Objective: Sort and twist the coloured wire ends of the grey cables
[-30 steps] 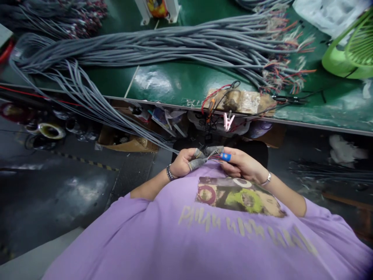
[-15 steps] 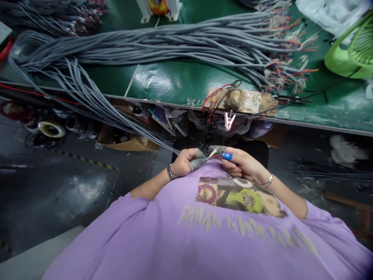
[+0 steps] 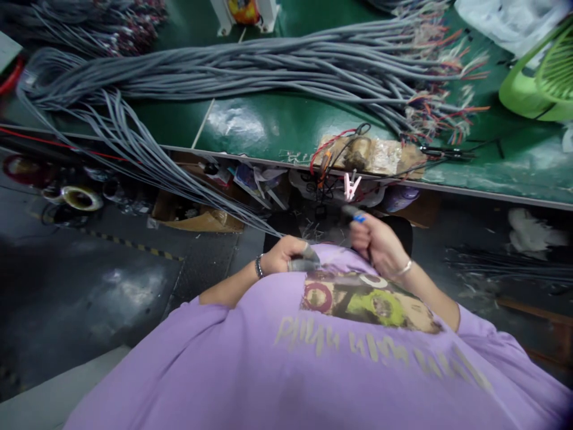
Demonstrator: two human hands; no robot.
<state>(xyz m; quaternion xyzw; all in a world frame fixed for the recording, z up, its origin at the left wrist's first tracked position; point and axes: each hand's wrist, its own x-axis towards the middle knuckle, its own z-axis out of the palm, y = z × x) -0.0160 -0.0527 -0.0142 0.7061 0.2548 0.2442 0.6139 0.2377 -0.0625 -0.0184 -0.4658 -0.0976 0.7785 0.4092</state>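
Observation:
My left hand (image 3: 286, 255), with grey covers on its fingertips, is closed in front of my chest. It pinches the end of a grey cable (image 3: 264, 227), part of a strand bunch that comes down from the table on the left. The cable's end is mostly hidden by the fingers. My right hand (image 3: 373, 242) is apart from it, to the right and slightly higher. Its fingers are curled, with a blue wrap on the thumb and a dark cover on the index finger. Motion blurs the fingertips, and whatever they pinch cannot be made out.
A thick bundle of grey cables (image 3: 250, 68) with stripped coloured ends lies along the green table (image 3: 250, 122). At the table's edge are a wooden board (image 3: 409, 160) and a pink clip (image 3: 351, 186). A green fan (image 3: 523, 89) stands right. A cardboard box (image 3: 201, 221) sits below.
My right hand has pulled away from my left hand, up and to the right, leaving the coloured wires it was at. The left hand keeps the cable and has shifted slightly down.

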